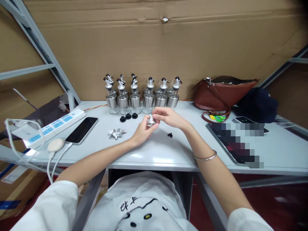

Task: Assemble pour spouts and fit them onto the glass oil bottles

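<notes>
My left hand (141, 131) and my right hand (168, 117) meet above the grey table (158, 154), both pinched on one small silver pourer spout (151, 121). Two more silver spouts (116, 133) lie on the table to the left of my left hand. Three black rubber stoppers (128, 117) sit just beyond them, and a tiny black part (170, 135) lies below my right wrist. Behind my hands, several glass bottles with steel sleeves and spouts (141, 96) stand in a row against the cardboard wall.
A black phone (81, 130), a white round charger (55, 145) and a white power strip (51, 125) lie at the left. At the right are a brown leather bag (222, 93), a dark cloth (257, 104), a tablet (231, 144) and a second phone (243, 120).
</notes>
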### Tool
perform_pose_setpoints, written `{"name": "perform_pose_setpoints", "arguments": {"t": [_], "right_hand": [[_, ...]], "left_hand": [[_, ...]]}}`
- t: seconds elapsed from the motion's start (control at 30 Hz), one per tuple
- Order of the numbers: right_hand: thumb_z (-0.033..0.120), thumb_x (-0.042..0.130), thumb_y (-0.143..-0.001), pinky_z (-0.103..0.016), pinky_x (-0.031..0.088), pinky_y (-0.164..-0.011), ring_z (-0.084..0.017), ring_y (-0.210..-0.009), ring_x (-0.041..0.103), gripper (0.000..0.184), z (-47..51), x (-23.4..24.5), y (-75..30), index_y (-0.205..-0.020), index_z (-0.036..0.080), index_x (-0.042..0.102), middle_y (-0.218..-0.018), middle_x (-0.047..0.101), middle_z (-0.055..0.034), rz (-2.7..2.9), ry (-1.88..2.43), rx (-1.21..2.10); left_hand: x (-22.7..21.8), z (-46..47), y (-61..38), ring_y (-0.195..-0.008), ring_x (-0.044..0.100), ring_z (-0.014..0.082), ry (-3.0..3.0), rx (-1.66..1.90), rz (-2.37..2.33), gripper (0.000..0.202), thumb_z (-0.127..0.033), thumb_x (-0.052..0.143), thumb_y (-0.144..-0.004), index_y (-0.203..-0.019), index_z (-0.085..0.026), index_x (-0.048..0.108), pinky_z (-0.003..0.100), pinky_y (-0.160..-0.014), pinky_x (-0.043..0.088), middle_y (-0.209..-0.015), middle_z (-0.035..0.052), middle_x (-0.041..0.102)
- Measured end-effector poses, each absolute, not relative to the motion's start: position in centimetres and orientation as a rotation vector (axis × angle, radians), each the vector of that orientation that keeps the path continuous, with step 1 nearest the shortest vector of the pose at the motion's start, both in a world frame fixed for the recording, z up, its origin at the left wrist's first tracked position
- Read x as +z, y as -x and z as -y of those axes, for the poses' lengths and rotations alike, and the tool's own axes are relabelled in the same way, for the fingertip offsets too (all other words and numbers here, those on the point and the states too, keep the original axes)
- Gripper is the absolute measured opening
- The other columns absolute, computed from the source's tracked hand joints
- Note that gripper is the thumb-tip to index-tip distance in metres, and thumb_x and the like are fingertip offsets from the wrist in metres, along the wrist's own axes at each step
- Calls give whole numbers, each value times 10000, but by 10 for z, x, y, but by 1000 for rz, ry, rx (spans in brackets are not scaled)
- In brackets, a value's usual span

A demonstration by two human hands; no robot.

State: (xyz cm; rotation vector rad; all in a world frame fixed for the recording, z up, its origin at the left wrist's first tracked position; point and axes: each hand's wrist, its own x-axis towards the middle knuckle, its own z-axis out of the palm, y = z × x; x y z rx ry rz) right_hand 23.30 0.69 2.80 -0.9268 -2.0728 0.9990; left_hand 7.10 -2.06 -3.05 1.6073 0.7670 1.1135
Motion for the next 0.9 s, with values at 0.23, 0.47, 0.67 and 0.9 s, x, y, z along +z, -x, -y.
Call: {"name": "perform_pose_setpoints", "arguments": {"t": [0.23, 0.47, 0.67, 0.9], "right_hand": [[473, 602, -770, -274, 394, -621, -137, -611, 506, 306, -12, 29, -247, -766, 169, 574, -630, 545, 10, 2102, 935, 1074], [511, 626, -736, -262, 376, -608, -120, -598, 488, 356, -13, 28, -269, -746, 155, 613, -616, 554, 20, 2164, 1084, 1168], [398, 791, -533, -265, 412, -631, -132, -602, 544, 280, -16, 21, -287, -655, 165, 696, -627, 660, 3, 2350, 1272, 1374], [308, 793, -490, -238, 386, -601, -115, -581, 518, 234, -19, 12, -280, -654, 163, 708, -594, 649, 24, 2382, 1419, 1387]], "left_hand": [[-34, 10, -60, -634, 548, 60, -1948, 1107, -754, 396, -347, 640, -799, -1128, -261, 437, 238, -688, 480, -1104, 22, 499], [-30, 6, -56, -693, 536, 117, -2292, 952, -693, 260, -310, 575, -861, -1110, -241, 607, 303, -795, 480, -1044, 41, 504], [-31, 8, -55, -751, 575, 135, -2443, 937, -702, 283, -338, 525, -908, -1160, -219, 575, 296, -823, 485, -1072, 67, 538], [-31, 7, -53, -755, 591, 136, -2548, 969, -655, 322, -386, 471, -941, -1192, -193, 528, 301, -829, 496, -1009, 66, 606]]}}
